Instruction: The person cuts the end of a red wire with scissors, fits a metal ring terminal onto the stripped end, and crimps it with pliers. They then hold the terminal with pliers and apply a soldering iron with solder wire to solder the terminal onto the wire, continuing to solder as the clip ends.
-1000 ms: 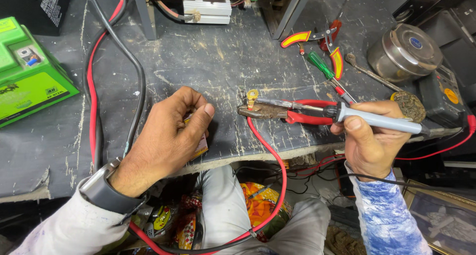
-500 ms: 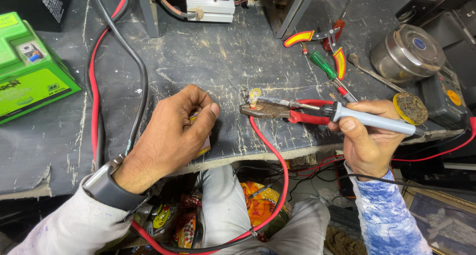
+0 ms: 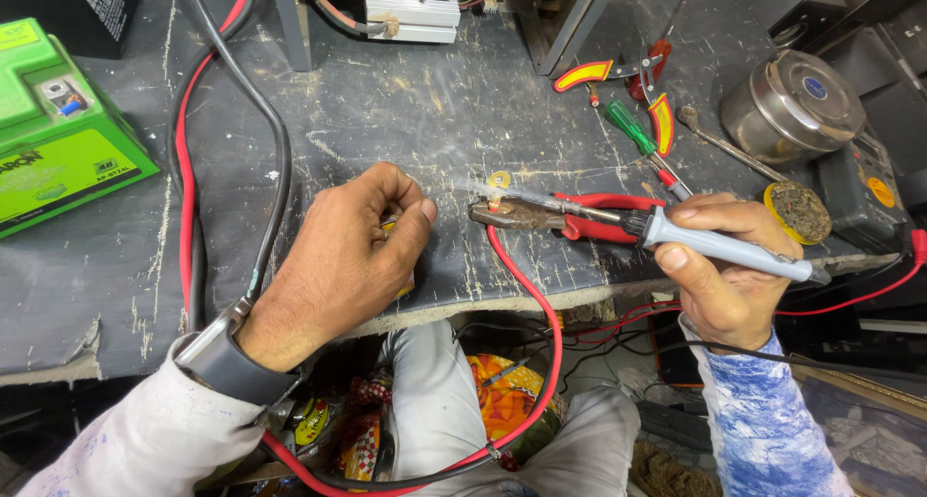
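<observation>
Soldering at a ring terminal held in pliers — head view.

The grey-handled soldering iron (image 3: 715, 246) is grasped in the clenched fingers of the right hand (image 3: 729, 284), its tip at the small brass ring terminal (image 3: 498, 180) on the red wire (image 3: 541, 333), which is clamped in the red-handled pliers (image 3: 550, 215) lying on the worktop (image 3: 386, 101). The left hand (image 3: 343, 260) is curled round something small and yellowish — what it is cannot be told. A slip of the hot tip could scorch the insulation. Counted: one iron, one terminal, two pliers, one green battery (image 3: 58, 140).
</observation>
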